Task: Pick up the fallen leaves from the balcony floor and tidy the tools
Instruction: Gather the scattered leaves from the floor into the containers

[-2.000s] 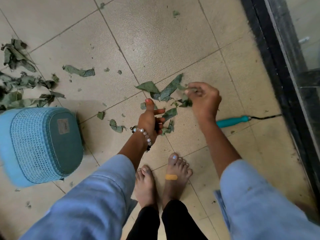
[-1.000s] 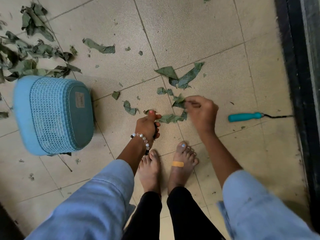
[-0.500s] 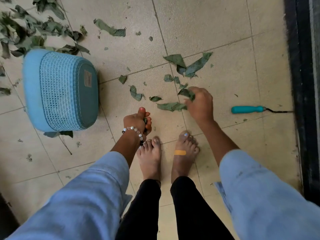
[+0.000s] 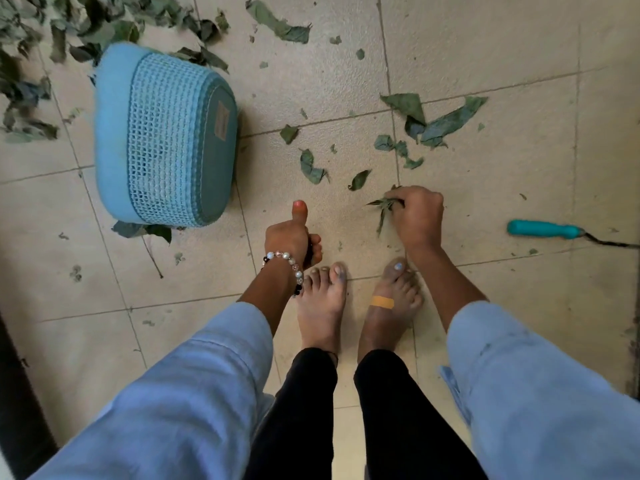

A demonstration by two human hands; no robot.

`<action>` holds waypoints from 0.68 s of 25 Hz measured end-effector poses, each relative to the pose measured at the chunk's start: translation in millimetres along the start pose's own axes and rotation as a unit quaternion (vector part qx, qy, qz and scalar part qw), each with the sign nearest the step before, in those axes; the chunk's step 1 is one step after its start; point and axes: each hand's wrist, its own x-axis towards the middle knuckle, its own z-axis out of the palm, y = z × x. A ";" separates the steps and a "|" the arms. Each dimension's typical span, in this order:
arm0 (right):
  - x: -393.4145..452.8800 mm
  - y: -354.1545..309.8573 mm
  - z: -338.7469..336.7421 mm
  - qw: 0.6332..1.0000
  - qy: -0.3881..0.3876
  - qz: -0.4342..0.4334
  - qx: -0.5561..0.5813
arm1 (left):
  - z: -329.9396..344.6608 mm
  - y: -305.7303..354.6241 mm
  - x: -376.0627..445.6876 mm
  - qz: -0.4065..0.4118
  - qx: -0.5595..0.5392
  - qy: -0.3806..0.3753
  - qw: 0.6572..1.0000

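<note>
A heap of dry green leaves (image 4: 52,32) covers the upper left corner of the tiled balcony floor (image 4: 485,39). Just beside it, a light blue woven plastic basket (image 4: 162,136) lies tipped on its side, its darker base facing right; one leaf (image 4: 145,230) shows under its lower edge.

The left hand (image 4: 294,237), with a beaded bracelet (image 4: 287,265) at the wrist, hovers right of the basket. Its fingers (image 4: 313,249) are clenched and the thumb points up; something dark shows inside the fist, but what it is cannot be determined.

Between the two hands and above them, loose leaf pieces (image 4: 311,168) lie scattered on the floor, with a larger cluster of torn leaves (image 4: 436,123) further right across a tile joint.

The right hand (image 4: 417,216) is low over the floor, near the bare feet (image 4: 360,306). Its fingers (image 4: 398,197) grasp a small bunch of crumpled leaves (image 4: 384,206), which sticks out to the left of the fist.

At the right edge, well apart from the hands, a hand tool with a teal handle (image 4: 543,230) lies flat on the floor, its dark metal shaft running out of view.
</note>
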 end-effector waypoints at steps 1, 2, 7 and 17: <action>-7.4 -12.9 -8.4 0.998 0.019 -0.027 0.045 | 0.5 0.3 -4.5 -0.017 -0.048 -0.012 0.999; -19.0 -27.7 -13.3 0.995 0.029 -0.067 0.061 | 3.9 0.9 -9.7 -0.030 -0.090 -0.025 0.995; -80.9 -97.0 -17.6 0.967 -0.122 -0.191 0.115 | 13.7 5.1 -18.4 -0.079 -0.151 -0.045 0.984; 12.6 -73.2 -4.2 0.988 -0.074 -0.011 0.137 | -26.4 25.7 9.6 0.010 -0.185 0.020 0.983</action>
